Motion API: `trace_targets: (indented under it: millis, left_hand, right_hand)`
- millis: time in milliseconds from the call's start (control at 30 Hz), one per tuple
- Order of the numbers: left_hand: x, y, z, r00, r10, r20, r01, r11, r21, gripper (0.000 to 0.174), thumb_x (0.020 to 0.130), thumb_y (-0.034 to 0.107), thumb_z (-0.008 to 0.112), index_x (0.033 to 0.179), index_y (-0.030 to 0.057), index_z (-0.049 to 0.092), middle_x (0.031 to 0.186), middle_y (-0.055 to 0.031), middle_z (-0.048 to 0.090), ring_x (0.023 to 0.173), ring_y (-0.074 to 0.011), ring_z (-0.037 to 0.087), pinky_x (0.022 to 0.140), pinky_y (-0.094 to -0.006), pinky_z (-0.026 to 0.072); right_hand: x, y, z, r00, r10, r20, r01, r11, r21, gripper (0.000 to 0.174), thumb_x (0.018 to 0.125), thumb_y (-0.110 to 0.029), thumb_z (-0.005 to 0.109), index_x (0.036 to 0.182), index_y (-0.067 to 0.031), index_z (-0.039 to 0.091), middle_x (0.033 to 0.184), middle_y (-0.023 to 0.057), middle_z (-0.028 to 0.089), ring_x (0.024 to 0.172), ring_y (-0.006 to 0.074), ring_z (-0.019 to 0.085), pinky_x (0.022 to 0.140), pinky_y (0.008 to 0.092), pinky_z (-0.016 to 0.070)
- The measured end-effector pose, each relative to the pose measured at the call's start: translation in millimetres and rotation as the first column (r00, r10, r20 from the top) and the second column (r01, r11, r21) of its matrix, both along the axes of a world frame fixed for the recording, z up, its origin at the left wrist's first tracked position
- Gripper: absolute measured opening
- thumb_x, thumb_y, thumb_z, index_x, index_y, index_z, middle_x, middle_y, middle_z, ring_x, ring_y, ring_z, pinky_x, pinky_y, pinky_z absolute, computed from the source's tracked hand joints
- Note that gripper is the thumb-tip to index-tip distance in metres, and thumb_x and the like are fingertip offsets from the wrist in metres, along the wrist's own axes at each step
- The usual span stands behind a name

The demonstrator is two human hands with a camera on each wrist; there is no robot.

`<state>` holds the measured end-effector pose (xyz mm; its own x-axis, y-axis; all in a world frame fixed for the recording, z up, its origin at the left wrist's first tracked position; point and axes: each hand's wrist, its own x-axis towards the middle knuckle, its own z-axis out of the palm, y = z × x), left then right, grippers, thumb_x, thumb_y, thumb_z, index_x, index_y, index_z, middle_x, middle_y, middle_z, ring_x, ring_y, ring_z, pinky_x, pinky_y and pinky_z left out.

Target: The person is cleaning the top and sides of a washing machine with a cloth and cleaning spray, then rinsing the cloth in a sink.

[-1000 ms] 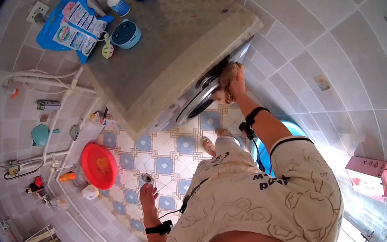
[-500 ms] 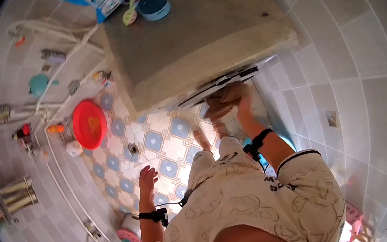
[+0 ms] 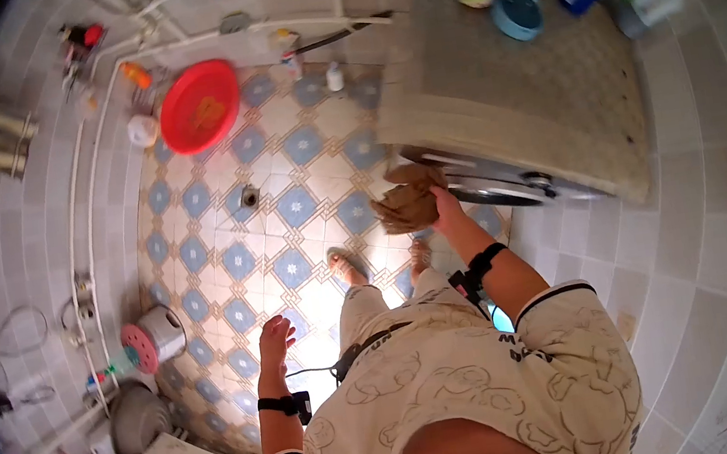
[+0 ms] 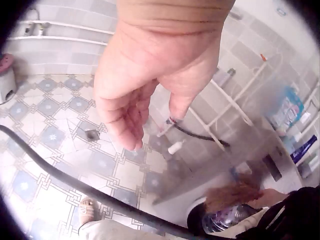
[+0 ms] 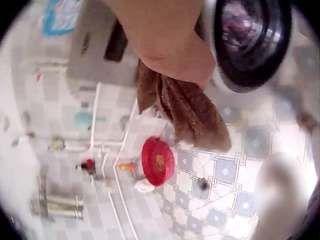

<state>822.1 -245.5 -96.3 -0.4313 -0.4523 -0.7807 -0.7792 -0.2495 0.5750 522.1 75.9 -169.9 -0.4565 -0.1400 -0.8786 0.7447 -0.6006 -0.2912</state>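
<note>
My right hand (image 3: pixel 448 210) grips a brown towel (image 3: pixel 406 208) at the front of the washing machine (image 3: pixel 505 170). In the right wrist view the towel (image 5: pixel 195 115) hangs in folds below the hand (image 5: pixel 165 45), whose fingers are mostly hidden. Close beside that hand is the machine's round, black-rimmed door (image 5: pixel 227 75). My left hand (image 3: pixel 275 342) hangs over the floor, away from the machine. The left wrist view shows this hand (image 4: pixel 157 62) with loosely bent fingers and nothing in them.
A red basin (image 3: pixel 221 121) with something orange inside stands on the tiled floor by the pipes. A blue round container (image 3: pixel 518 16) and several bottles stand on the slab over the machine. A small white bottle (image 3: pixel 334 76) stands on the floor; a drain (image 3: pixel 250 197) is nearby.
The head view has swung, bringing the machine to the upper right. My right hand has drawn the brown towel along the machine's front toward its left end. The left hand stays free.
</note>
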Motion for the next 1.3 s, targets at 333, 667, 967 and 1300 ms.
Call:
trace_targets:
  millis: [333,667,967,1300]
  left_hand:
    - [84.5,-90.6,-51.9,0.964,0.264,0.022,-0.265,0.963,0.045,0.035,0.084,0.026,0.058,0.112,0.0065,0.051,0.097,-0.0056,0.058,0.085,-0.0172,0.059,0.069,-0.0306,0.0472]
    - [108.1,-137.2,-63.9,0.916,0.386,0.114,-0.397,0.913,0.096,0.034,0.084,0.024,0.057,0.112,0.0067,0.052,0.097,-0.0041,0.058,0.087,-0.0159,0.058,0.07,-0.0302,0.0465]
    - [18.8,-191.7,-87.6,0.963,0.264,0.059,-0.269,0.954,0.134,0.034,0.084,0.025,0.057,0.112,0.007,0.051,0.099,-0.0054,0.058,0.089,-0.0186,0.058,0.074,-0.0328,0.0463]
    - [-82.1,-254.5,-86.9,0.939,0.324,0.112,-0.335,0.937,0.097,0.035,0.087,0.028,0.054,0.114,0.0076,0.049,0.101,-0.0042,0.057,0.092,-0.0173,0.056,0.075,-0.0318,0.0452]
  right_hand:
    - [-98.1,-169.0,128.2,-0.267,0.751,0.604,0.773,-0.207,0.599,0.011,0.069,-0.012,0.058,0.078,-0.0083,0.063,0.101,0.0072,0.054,0.095,0.0237,0.052,0.072,0.0391,0.0444]
    - [-82.6,-142.7,15.9,-0.306,-0.018,0.952,0.343,-0.935,0.092,0.037,0.088,-0.028,0.048,0.118,-0.0087,0.056,0.138,0.0194,0.031,0.124,0.0398,0.03,0.099,0.056,0.0244]
    - [-243.7,-198.6,105.5,-0.153,0.068,0.986,0.371,-0.921,0.121,0.031,0.082,-0.028,0.055,0.105,-0.008,0.063,0.115,0.0121,0.056,0.112,0.0324,0.046,0.09,0.0483,0.0359]
    - [-364.4,-111.9,69.7,-0.197,-0.027,0.98,0.419,-0.906,0.059,0.029,0.087,-0.027,0.05,0.112,-0.0161,0.06,0.13,0.0123,0.043,0.125,0.0322,0.032,0.105,0.0515,0.0182]
